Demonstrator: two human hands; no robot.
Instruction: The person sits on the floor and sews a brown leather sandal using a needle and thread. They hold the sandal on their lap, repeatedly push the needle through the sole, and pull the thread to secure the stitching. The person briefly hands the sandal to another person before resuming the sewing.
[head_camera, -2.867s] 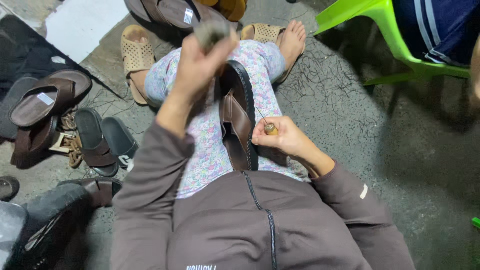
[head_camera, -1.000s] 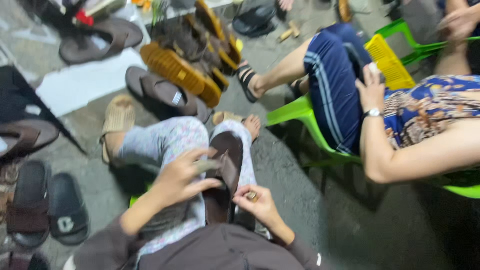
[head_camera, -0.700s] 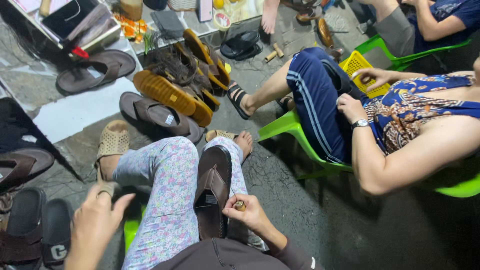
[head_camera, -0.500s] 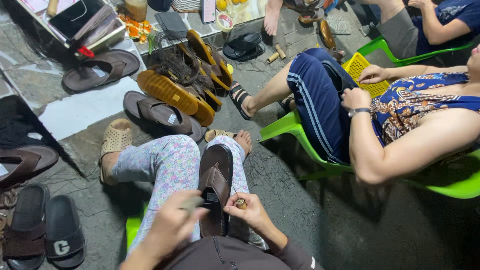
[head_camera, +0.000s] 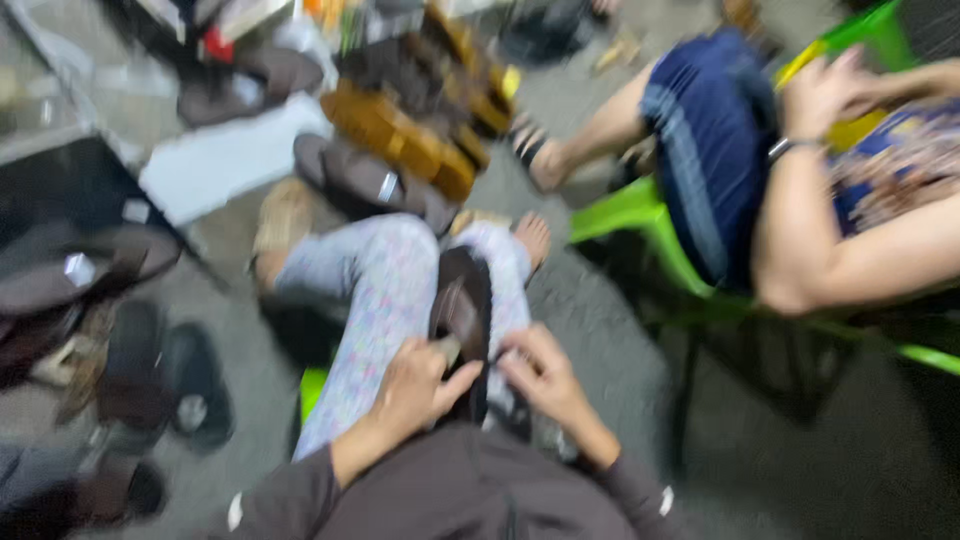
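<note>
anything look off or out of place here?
Nothing clearly damaged or spilled, though the frame is blurred. The left hand and right hand grip a brown sandal on the lap; other sandals lie scattered over the floor.

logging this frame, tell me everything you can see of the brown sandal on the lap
The brown sandal is dark, leather-looking, with a strap across its middle. It lies lengthwise along the patterned trousers, toe pointing away. The left hand and right hand both grip its near end. Motion blur hides finer detail.
</note>
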